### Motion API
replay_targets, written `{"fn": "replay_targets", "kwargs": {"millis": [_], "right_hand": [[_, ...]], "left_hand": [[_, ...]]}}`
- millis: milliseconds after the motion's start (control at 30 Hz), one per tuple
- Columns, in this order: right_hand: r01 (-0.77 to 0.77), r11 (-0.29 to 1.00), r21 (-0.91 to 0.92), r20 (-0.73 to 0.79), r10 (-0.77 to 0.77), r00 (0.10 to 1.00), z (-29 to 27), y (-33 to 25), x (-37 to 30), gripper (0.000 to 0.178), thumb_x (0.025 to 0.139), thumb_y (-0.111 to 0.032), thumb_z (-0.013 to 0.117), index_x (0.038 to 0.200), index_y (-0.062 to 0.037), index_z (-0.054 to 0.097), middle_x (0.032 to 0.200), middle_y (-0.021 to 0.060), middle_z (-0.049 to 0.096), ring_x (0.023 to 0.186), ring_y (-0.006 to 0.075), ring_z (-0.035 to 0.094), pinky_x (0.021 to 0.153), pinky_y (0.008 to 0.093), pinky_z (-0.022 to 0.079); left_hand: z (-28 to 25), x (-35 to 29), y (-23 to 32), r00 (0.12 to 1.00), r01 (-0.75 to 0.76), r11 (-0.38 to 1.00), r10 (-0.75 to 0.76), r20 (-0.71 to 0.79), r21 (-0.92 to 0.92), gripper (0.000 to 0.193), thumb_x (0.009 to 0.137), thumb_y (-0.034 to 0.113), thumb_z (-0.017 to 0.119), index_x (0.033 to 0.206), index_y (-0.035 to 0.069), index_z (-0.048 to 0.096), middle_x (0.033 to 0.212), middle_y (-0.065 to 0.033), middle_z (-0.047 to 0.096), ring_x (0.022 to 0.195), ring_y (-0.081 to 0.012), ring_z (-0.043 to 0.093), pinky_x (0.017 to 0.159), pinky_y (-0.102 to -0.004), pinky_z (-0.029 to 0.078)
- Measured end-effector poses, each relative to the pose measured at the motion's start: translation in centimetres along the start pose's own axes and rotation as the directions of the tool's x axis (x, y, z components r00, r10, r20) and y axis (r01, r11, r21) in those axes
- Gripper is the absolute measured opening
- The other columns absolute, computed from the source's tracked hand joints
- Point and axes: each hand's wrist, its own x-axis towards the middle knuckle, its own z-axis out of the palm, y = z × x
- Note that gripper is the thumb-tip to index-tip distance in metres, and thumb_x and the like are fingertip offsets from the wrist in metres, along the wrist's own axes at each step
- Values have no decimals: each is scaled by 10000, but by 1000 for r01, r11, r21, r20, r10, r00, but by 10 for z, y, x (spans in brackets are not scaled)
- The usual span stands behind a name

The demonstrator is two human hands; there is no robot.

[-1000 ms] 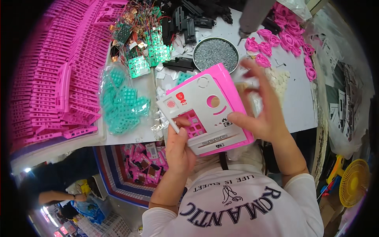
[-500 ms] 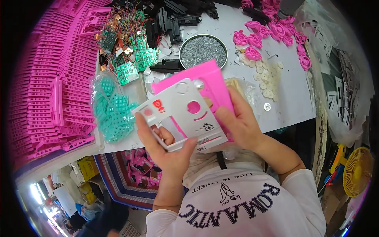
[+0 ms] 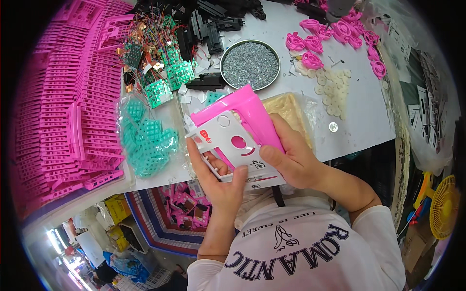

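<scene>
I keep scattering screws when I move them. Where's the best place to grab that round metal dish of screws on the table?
Probably grip the screw dish by its raised rim at two opposite points, coming straight down from above. It sits flat and brimful, so tilting would spill; black parts crowd its left edge, so the right and near sides look freer.

A round tray of screws [image 3: 250, 64] sits beside green circuit boards [image 3: 165, 80].
</scene>
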Motion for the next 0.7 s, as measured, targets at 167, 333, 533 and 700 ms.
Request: {"fn": "replay_targets", "kwargs": {"millis": [167, 333, 533, 700], "right_hand": [[3, 999, -33, 4, -3, 1000, -3, 2, 0, 531, 1024, -416, 595, 1326, 9, 493, 1056, 106, 655, 920, 172, 637, 779, 325, 497], [7, 1000, -16, 21, -6, 1000, -1, 1, 2, 539, 1012, -423, 612, 1289, 25, 499, 986, 121, 645, 839, 199, 644, 737, 340, 497], [57, 970, -235, 60, -44, 997, -5, 4, -2, 578, 981, -449, 647, 1264, 29, 490, 954, 106, 622, 810, 173, 627, 695, 329, 489], [117, 983, -144, 103, -103, 989, -9, 8, 3, 602, 971, -434, 663, 1301, 31, 471, 948, 90, 620, 788, 173, 631, 678, 345, 498]], "left_hand": [[-2, -9, -6, 997, -56, 998, 54, 57, 35, 1149, 681, -29, 759, 1613, -10, 88, 1154, -68, 525, 736, -58, 416, 657, -185, 374], [3, -5, -3, 1000, 7, 999, -7, -3, -44, 1149, 699, -3, 777, 1613, -11, 80, 1187, -71, 511, 740, -59, 406, 654, -187, 360], [-4, -10, -8, 999, -30, 996, 29, 14, 88, 1167, 698, 34, 807, 1616, -7, 88, 1280, -85, 449, 805, -89, 399, 669, -220, 375], [-2, -12, -4, 1000, 19, 996, -21, 19, 84, 1181, 679, 69, 839, 1613, -16, 121, 1321, -102, 409, 856, -113, 400, 685, -243, 380]]}}
